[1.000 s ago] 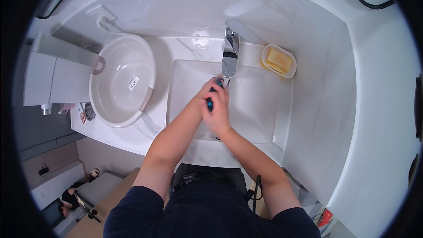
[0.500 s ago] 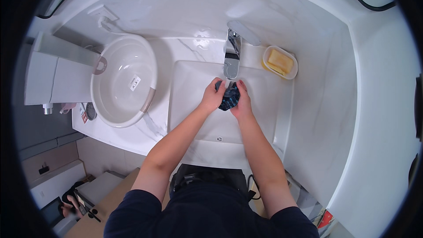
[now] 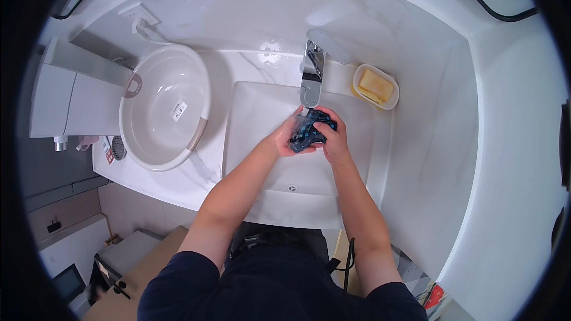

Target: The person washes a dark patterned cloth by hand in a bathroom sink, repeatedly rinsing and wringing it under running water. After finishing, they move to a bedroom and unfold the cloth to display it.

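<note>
"Condition and location of the item?"

"Dark cloth [image 3: 305, 133], crumpled into a compact bundle, bright blue patches visible. Located just below the chrome faucet [image 3: 311, 80], above the white basin [image 3: 256, 113]."

"State of the fingers?"

"Left hand [image 3: 286, 141]: fingers half-curled, cupping the cloth's left side and underside. Right hand [image 3: 335, 139]: partly closed on its right side, thumb pressed across the top. Some fingertips hidden."

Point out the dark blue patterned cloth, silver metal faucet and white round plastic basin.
Dark blue patterned cloth [image 3: 306, 133], head view: crumpled middle.
Silver metal faucet [image 3: 311, 77], head view: middle of top.
White round plastic basin [image 3: 156, 120], head view: bare inside.
</note>
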Motion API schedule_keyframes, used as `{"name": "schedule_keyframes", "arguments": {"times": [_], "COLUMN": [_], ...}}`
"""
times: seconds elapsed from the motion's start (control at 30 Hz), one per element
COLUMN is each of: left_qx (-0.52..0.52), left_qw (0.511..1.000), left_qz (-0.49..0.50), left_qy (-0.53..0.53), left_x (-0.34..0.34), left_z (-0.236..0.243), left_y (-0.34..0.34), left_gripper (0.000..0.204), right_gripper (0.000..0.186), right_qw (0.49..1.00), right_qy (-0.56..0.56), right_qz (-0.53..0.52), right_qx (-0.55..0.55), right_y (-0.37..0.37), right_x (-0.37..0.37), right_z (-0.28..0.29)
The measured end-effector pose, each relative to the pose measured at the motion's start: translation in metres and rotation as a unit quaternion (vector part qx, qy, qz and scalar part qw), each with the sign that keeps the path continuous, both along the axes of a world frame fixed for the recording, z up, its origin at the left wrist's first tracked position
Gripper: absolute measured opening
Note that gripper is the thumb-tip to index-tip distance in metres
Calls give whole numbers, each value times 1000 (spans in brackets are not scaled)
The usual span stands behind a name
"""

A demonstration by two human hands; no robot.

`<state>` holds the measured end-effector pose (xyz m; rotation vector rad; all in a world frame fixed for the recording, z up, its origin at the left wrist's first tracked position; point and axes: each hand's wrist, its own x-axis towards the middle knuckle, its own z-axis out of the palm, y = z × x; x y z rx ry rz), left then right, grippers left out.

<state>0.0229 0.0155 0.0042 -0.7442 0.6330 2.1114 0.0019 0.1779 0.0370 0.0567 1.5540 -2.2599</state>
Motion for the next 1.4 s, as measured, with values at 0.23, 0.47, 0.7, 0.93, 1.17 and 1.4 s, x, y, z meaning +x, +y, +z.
{"name": "schedule_keyframes", "arguments": {"times": [0.23,0.47,0.7,0.93,1.17,1.4], "left_qx": [-401,-69,159,-530,-741,-640], "left_qw": [866,984,943,824,535,668], "left_qz": [113,158,246,30,-126,-138], "left_qy": [276,54,160,201,386,354], "left_x": [22,12,-3,-5,-7,-14], "left_z": [-14,-20,-62,-34,33,26], "left_y": [4,-15,22,24,26,33], "left_gripper": [36,47,45,29,35,42], "right_gripper": [59,33,15,13,28,18], "right_qw": [976,936,813,962,959,912], "right_qy": [-202,170,434,-5,-16,220], "right_qz": [-55,-121,-115,-206,-258,-276], "right_qx": [-59,284,371,178,114,210], "right_y": [-11,-55,-63,-50,-45,-52], "right_x": [2,32,49,7,46,48], "right_z": [-31,-13,3,-52,-33,-19]}}
